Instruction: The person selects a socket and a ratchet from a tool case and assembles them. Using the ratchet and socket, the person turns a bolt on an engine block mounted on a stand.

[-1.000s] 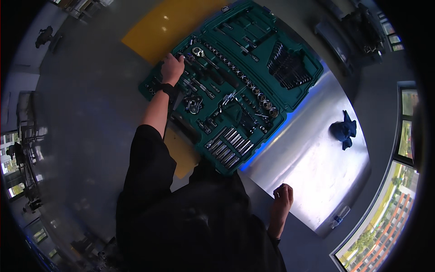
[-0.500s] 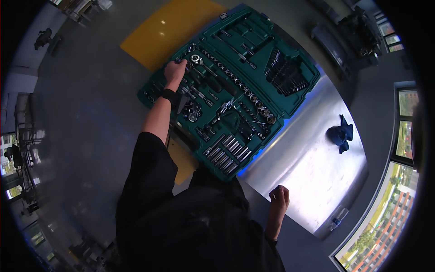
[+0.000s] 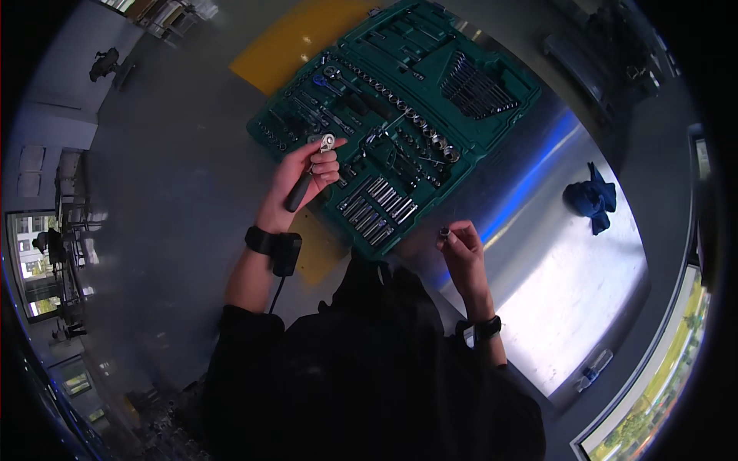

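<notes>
My left hand point(image 3: 298, 175) is closed round a ratchet wrench point(image 3: 297, 195), its silver head up and its black handle slanting down across the palm. It hovers over the near left edge of an opened green tool case point(image 3: 470, 143). Between the fingertips of my right hand point(image 3: 466, 252) sits a small metal socket point(image 3: 444, 233), off the case's near right corner. In the case lie deep sockets point(image 3: 377, 207), a row of round sockets point(image 3: 400, 105) and a fan of combination wrenches point(image 3: 480, 91). Another ratchet point(image 3: 332, 72) remains in its recess.
The case lies on a shiny metal tabletop point(image 3: 565, 315). On the right are a crumpled dark blue cloth point(image 3: 590, 200) and a clear plastic bottle point(image 3: 593, 370). A yellow panel point(image 3: 269, 52) lies beyond the case at the far left.
My left hand has come back from the case's left part, now with the ratchet wrench in it. My right hand has moved forward and turned, bringing the socket into sight.
</notes>
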### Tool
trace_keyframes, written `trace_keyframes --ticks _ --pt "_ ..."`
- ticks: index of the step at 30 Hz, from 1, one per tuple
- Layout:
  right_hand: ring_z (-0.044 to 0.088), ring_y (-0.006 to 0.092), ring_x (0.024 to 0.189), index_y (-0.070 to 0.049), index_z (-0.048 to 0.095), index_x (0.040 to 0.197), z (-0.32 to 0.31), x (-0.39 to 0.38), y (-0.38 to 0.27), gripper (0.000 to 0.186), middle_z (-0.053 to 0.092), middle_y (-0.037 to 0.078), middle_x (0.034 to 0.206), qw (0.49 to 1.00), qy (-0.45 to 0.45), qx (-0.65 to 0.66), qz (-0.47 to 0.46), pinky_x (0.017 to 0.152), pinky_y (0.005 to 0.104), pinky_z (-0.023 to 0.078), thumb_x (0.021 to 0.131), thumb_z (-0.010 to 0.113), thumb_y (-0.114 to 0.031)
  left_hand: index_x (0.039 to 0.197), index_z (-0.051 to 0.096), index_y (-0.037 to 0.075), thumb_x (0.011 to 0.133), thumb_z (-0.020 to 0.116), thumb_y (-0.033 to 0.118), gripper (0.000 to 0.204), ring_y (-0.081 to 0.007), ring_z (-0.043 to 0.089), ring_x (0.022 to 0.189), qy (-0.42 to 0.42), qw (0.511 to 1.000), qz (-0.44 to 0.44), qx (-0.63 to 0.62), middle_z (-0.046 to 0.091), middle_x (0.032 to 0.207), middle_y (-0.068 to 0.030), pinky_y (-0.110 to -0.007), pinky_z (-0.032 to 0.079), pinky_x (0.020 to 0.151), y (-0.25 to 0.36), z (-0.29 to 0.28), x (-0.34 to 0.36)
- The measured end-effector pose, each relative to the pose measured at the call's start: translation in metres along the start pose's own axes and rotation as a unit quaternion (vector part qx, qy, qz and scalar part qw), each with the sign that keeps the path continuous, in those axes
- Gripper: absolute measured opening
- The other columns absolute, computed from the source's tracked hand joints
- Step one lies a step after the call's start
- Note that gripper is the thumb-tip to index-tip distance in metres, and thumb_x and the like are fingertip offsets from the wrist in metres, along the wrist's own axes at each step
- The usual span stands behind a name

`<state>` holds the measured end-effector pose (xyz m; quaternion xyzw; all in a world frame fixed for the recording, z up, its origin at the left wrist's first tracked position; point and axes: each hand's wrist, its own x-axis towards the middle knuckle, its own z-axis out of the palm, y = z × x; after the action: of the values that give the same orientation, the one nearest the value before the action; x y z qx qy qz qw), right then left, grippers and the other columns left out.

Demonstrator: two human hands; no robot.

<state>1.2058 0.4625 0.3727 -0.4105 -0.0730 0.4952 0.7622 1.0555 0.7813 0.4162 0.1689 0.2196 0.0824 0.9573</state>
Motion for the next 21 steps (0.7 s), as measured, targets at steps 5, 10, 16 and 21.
trace_keyframes --ticks 5,10,16,21 --pt "0.060 0.0115 0.091 -0.002 0.057 0.114 0.022 0.020 -0.003 0.021 0.062 0.004 0.103 0.981 -0.191 0.006 0.037 0.086 0.0270 0.049 0.093 0.062 -0.005 0.114 0.051 -0.002 0.105 0.040 0.032 0.036 -0.0062 0.031 0.049 0.129 0.967 0.007 0.220 0.031 0.059 0.0058 -0.024 0.033 0.052 -0.121 0.021 -0.086" --pt "0.063 0.0119 0.091 -0.002 0.058 0.112 0.048 0.001 0.027 0.021 0.064 0.004 0.099 0.952 -0.268 -0.095 0.112 0.084 0.0265 0.051 0.091 0.063 -0.002 0.097 0.053 0.003 0.105 0.041 0.036 0.036 -0.0049 0.033 0.047 0.175 0.954 0.072 0.232 0.040 0.059 0.0040 -0.022 0.031 0.046 -0.191 0.014 -0.167" --pt "0.062 0.0144 0.101 -0.002 0.058 0.110 0.095 -0.068 0.079 0.025 0.062 0.006 0.106 0.866 -0.446 -0.149 0.168 0.091 0.0298 0.050 0.087 0.064 0.006 0.090 0.053 0.004 0.104 0.034 0.045 0.047 -0.0063 0.029 0.040 0.124 0.965 0.231 0.028 0.036 0.050 0.0046 -0.023 0.024 0.038 -0.275 0.022 -0.267" --pt "0.061 0.0175 0.102 -0.001 0.058 0.105 0.132 -0.149 0.119 0.023 0.059 0.009 0.106 0.776 -0.584 -0.154 0.185 0.090 0.0309 0.050 0.085 0.064 0.010 0.091 0.054 0.004 0.104 0.031 0.048 0.052 -0.0074 0.030 0.037 0.122 0.920 0.371 -0.011 0.035 0.047 0.0035 -0.023 0.024 0.037 -0.366 0.021 -0.331"
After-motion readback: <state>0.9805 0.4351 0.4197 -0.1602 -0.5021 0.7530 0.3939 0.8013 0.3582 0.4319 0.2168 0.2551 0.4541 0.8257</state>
